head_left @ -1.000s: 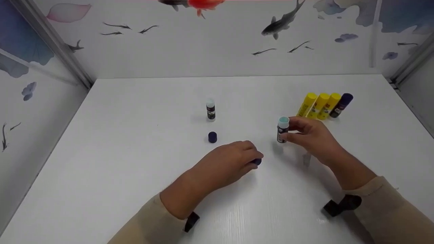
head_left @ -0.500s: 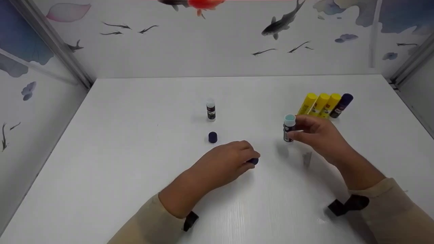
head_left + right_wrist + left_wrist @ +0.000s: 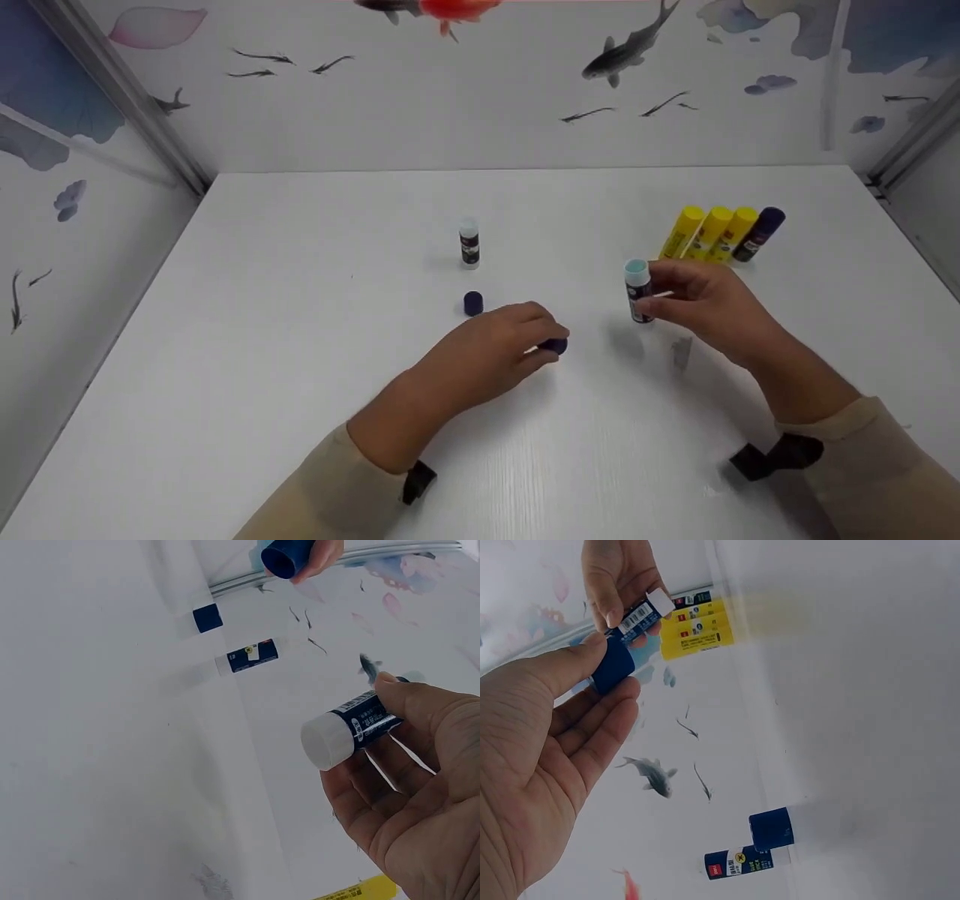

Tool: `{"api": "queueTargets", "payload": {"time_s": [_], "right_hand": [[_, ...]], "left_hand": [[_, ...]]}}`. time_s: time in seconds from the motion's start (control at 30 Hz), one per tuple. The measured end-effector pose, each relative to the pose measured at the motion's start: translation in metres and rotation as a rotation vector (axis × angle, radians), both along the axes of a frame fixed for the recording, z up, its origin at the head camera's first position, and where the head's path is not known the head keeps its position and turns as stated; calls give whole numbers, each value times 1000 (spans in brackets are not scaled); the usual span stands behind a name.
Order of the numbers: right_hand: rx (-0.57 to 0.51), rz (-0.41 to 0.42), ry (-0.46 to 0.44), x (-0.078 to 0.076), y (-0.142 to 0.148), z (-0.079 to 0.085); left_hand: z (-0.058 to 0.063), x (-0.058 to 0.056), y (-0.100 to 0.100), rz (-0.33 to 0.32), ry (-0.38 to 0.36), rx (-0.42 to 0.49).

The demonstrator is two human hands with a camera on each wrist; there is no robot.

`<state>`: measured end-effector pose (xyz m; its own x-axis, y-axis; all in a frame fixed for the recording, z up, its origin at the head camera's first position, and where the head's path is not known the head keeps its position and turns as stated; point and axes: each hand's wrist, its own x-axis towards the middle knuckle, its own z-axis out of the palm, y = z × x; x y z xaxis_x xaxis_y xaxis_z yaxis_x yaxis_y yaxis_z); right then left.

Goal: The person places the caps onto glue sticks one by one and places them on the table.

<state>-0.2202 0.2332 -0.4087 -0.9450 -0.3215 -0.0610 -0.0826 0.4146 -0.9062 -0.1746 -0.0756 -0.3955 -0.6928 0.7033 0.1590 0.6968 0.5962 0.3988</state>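
Note:
My left hand [image 3: 487,356] pinches a dark blue cap [image 3: 613,666] between thumb and fingers, above the white table. In my right hand [image 3: 709,304] is an uncapped glue stick [image 3: 638,292] with a dark blue label, held upright over the table with its pale open end up. The cap and this glue stick are a short gap apart. Behind my left hand a second uncapped glue stick [image 3: 469,244] stands on the table, and a second dark blue cap [image 3: 473,303] sits in front of it.
At the back right, three yellow glue sticks [image 3: 718,232] stand in a row with a capped dark blue glue stick [image 3: 759,234] at its right end. A greyish mark [image 3: 681,352] shows on the table below my right hand. Printed panels [image 3: 495,97] enclose the back and sides.
My left hand with the cap has shifted slightly left and away from me. My right hand moved a little right with the glue stick, then dipped slightly.

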Motion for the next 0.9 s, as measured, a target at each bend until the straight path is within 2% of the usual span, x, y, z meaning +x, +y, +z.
{"api": "queueTargets", "payload": {"time_s": [0.13, 0.5, 0.73, 0.9], "right_hand": [[0, 8, 9, 2, -3, 2], [-9, 31, 22, 7, -6, 5], [9, 20, 20, 8, -7, 6], [12, 24, 9, 9, -8, 6]], "left_hand": [[-2, -2, -2, -17, 30, 56], [-3, -3, -2, -30, 66, 84], [-3, -4, -4, -58, 174, 138], [-4, -3, -4, -61, 223, 164]]}}
